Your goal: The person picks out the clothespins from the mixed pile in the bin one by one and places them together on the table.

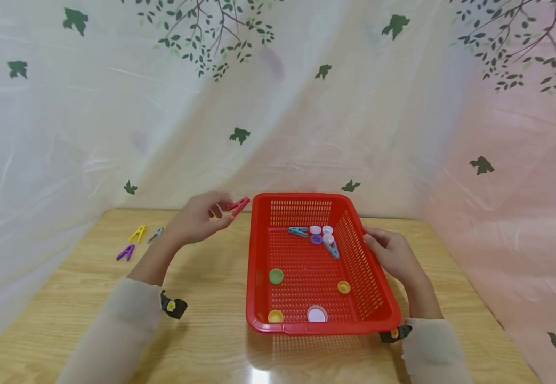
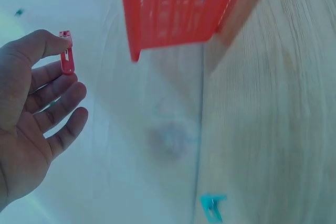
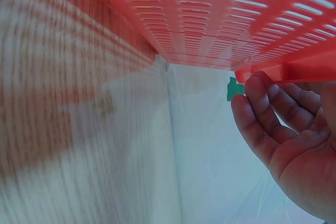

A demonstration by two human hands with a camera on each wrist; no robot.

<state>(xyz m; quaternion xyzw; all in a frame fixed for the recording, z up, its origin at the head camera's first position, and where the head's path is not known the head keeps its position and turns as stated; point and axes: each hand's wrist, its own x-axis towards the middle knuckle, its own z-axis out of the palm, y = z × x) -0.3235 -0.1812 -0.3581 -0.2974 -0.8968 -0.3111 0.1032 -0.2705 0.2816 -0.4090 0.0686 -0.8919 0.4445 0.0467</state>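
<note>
A left hand (image 1: 200, 217) pinched a pinkish-red plastic clothespin (image 1: 241, 204) just left of the far-left corner of a red rectangular plastic basket (image 1: 258, 256), the clip's long axis slanting up toward the rim. A right hand (image 1: 394, 256) held the basket's right rim, while smooth round caps (image 1: 276, 276) and blue clothespins (image 1: 333, 250) lay on its perforated floor.

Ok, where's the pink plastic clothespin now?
In the head view, the pink clothespin is pinched by the left hand, just left of the red plastic basket.
</note>
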